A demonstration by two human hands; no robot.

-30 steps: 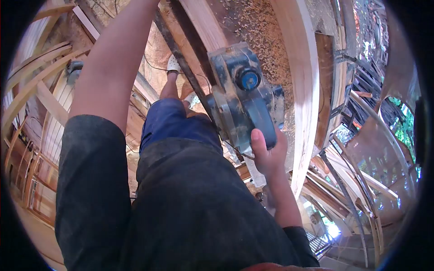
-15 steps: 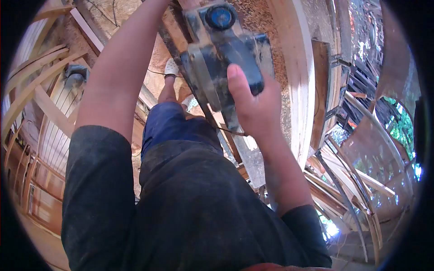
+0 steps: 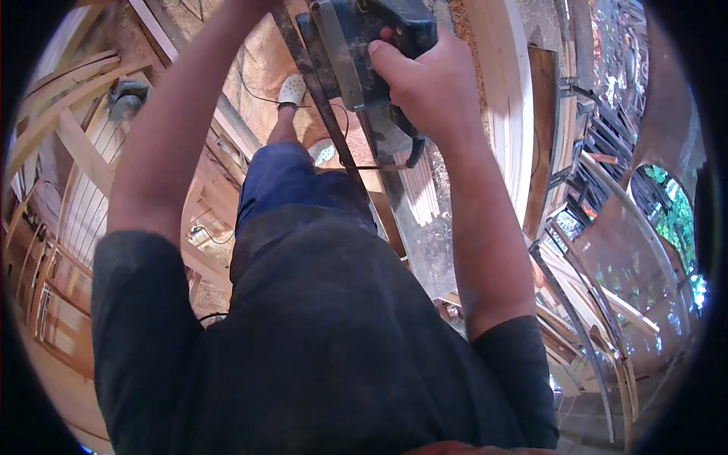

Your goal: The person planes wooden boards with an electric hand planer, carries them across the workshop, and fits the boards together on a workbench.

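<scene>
A dusty black electric hand planer [image 3: 345,64] lies at the top of the view, its front end cut off by the frame edge. My right hand [image 3: 436,87] is closed around its rear handle, with the thumb along the near side. A dark cord [image 3: 379,167] trails from the tool's back end. Under and behind the planer runs a greyish, dusty flat strip [image 3: 428,254], with thin pale wood strips [image 3: 421,186] beside it. My left forearm [image 3: 171,129] stretches up to the top edge, where the hand is out of view.
A long pale board [image 3: 509,98] stands to the right, by a brown board [image 3: 540,136] and metal clamps. Curved wooden pieces [image 3: 83,155] lean at left. Sawdust covers the floor [image 3: 262,68] around my feet. Loose timber [image 3: 599,296] is piled at right.
The planer and my right hand have moved forward, toward the top of the view. The tool's blue-centred round knob has left the frame. More of the strip behind the planer shows.
</scene>
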